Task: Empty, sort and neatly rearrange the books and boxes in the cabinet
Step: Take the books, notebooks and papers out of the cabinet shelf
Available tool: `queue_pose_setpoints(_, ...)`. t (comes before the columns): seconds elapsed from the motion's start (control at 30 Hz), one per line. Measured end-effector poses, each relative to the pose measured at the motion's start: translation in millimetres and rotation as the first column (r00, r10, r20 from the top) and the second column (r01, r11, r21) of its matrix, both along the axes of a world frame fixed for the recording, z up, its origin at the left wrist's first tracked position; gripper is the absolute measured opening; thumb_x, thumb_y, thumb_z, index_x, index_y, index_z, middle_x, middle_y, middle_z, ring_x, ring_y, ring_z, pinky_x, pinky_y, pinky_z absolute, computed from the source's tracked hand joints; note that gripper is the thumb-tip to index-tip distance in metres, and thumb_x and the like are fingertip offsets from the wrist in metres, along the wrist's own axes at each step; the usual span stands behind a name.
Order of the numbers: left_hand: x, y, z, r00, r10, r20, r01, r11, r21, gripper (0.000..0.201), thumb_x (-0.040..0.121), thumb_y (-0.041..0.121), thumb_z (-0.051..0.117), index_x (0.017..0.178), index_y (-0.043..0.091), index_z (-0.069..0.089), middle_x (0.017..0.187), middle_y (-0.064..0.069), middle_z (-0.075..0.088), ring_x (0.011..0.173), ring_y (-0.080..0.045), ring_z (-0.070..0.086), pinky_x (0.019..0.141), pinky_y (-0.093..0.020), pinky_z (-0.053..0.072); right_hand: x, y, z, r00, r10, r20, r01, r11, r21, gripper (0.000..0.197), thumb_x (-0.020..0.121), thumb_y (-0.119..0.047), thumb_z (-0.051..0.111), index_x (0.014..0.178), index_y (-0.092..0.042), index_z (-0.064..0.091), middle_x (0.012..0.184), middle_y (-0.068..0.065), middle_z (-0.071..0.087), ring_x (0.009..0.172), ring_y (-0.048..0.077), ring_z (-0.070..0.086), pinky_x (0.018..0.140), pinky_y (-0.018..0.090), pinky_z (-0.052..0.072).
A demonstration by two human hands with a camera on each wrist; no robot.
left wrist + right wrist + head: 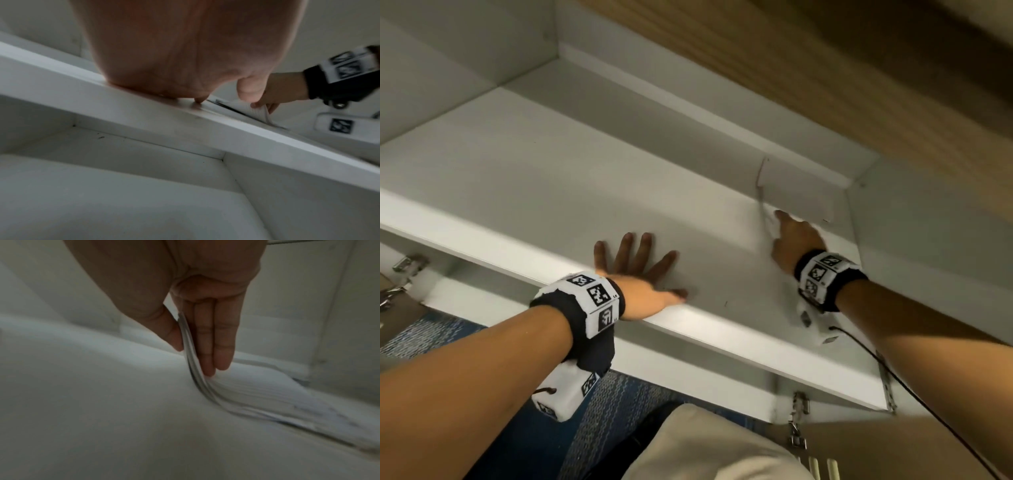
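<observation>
Booklet (796, 192), thin & white, lies at shelf's (551, 192) far right corner; left hand (643, 274) flat, fingers spread, holding nothing. Left wrist cam: heel on shelf edge. Right wrist cam: right hand (197, 324) pinches curling pages; looks light, floppy, so prob. better gripped w/ spine.

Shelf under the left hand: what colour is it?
Plain white shelf; the left hand lies flat on it. Head view shows it best.

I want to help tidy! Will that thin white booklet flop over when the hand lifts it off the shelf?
Probably floppy: the booklet already curves where the right hand pinches its edge. It looks thin, so likely light. Its far part lies flat on the shelf, so it may sag or slip when lifted by one edge.
</observation>
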State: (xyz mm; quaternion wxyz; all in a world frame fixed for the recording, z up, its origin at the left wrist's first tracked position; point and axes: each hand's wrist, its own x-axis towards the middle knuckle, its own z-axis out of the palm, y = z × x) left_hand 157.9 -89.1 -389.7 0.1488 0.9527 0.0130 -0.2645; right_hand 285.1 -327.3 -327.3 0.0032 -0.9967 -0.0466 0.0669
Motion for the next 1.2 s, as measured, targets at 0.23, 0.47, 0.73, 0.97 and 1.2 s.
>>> queue_pose_setpoints(0.23,4,15,32,0.830,0.540,-0.141,-0.452,0.502,-0.738,0.065,0.096,0.064,0.027,0.148,0.026,0.032,0.158,0.004,0.010,0.147,-0.026,0.019,0.115,-0.039,0.019,-84,101,1,0.954,0.286,-0.091,-0.182,0.793,0.581,0.044,0.093,-0.011,0.058,0.137,-0.013,0.053,0.133,0.007,0.060,0.123,0.019,0.056,0.100,0.017,0.039)
queue_pose_setpoints(0.47,4,35,17,0.727,0.686,-0.032,-0.460,0.452,-0.764,0.038,0.084,0.029,0.056,0.116,0.009,0.060,0.114,-0.014,0.066,0.102,-0.034,0.061,0.078,-0.035,0.050,-62,108,-3,0.845,0.437,-0.308,-0.092,0.686,0.722,0.020,0.088,-0.041,0.066,0.098,-0.024,0.074,0.100,0.002,0.075,0.094,0.016,0.070,0.090,0.029,0.054)
queue_pose_setpoints(0.73,6,25,7,0.770,0.635,0.064,-0.417,0.577,-0.702,0.084,0.094,0.015,0.052,0.153,0.033,-0.004,0.155,-0.007,0.029,0.145,-0.032,0.021,0.119,-0.035,0.015,79,19,-13,0.996,-0.042,-0.084,0.059,0.978,0.202,0.060,0.097,-0.046,0.048,0.148,-0.016,0.035,0.151,0.011,0.040,0.136,0.031,0.041,0.114,0.034,0.031)
queue_pose_setpoints(0.97,13,25,1,0.876,0.426,0.227,-0.241,0.793,-0.559,0.042,0.101,0.017,0.039,0.134,0.042,0.047,0.143,0.019,0.047,0.138,0.003,0.028,0.114,-0.028,-0.019,146,-42,-37,0.962,-0.174,-0.209,0.190,0.980,0.058,0.069,0.099,-0.034,0.049,0.154,-0.010,0.015,0.162,0.013,0.008,0.147,0.033,0.017,0.119,0.041,0.018)
queue_pose_setpoints(1.2,17,22,-6,0.873,0.399,0.282,-0.204,0.822,-0.532,0.044,0.099,0.017,0.039,0.132,0.044,0.048,0.136,0.017,0.055,0.132,0.003,0.040,0.111,-0.027,-0.019,143,-47,-31,0.971,-0.164,-0.173,0.161,0.986,-0.030,0.063,0.097,-0.033,0.053,0.150,-0.009,0.030,0.156,0.016,0.028,0.141,0.036,0.031,0.115,0.044,0.028)
